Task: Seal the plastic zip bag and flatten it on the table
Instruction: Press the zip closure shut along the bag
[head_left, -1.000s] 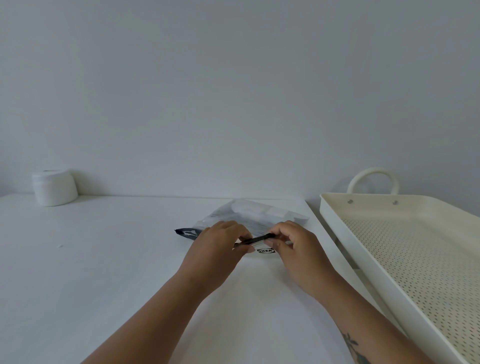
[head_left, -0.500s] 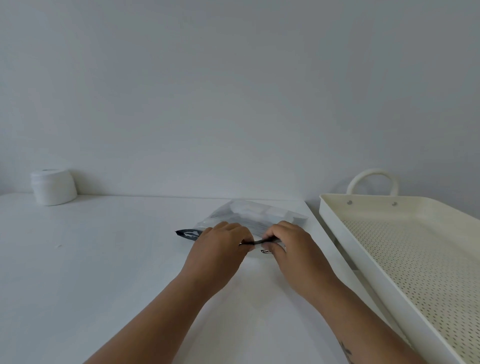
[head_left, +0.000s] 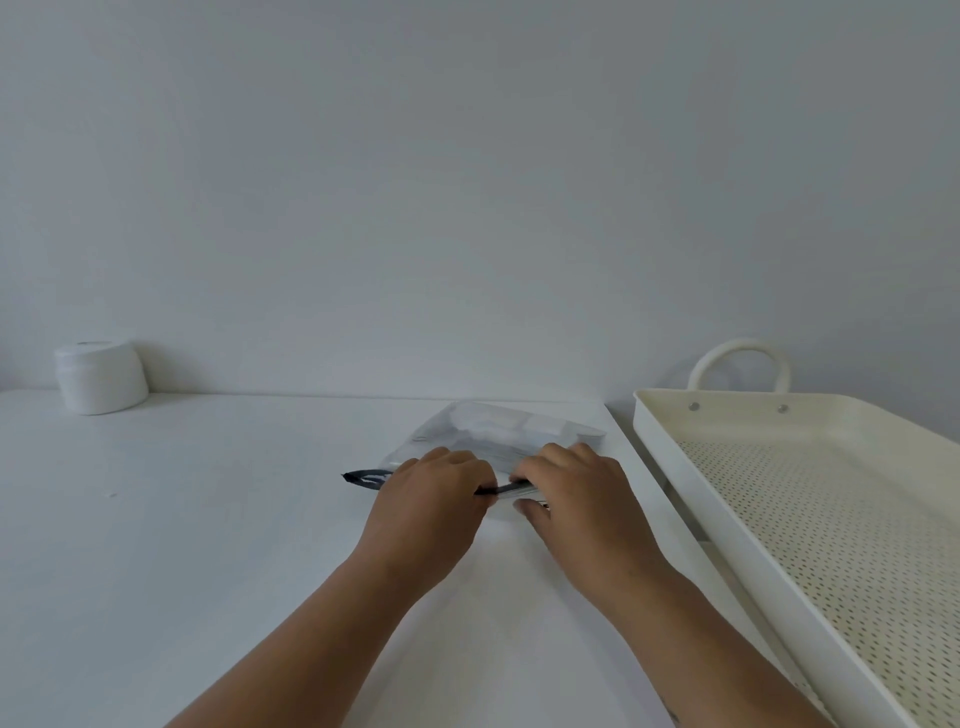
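Two hands meet on the near edge of a clear zip bag (head_left: 498, 434) that lies on the white desk (head_left: 208, 519), close to the desk's right edge. The bag holds pale contents that cannot be made out through the plastic. Its dark zip strip (head_left: 366, 477) runs along the near edge; the strip's left end sticks out past the left hand, and a short stretch shows between the two hands.

Beside the desk on the right sits a cream tray (head_left: 670, 467) with a perforated floor and a loop handle at its far end; a narrow gap parts it from the desk. A white tub (head_left: 101, 376) stands at the far left by the wall, well apart from the bag. Nothing lies between the hands and the bag.

The left hand (head_left: 431, 506) is curled, fingers closed down over the strip. The right hand (head_left: 576, 499) pinches the strip, fingers on top and thumb beneath. Dark print shows on the bag just under the right thumb, but it is too hidden to read.
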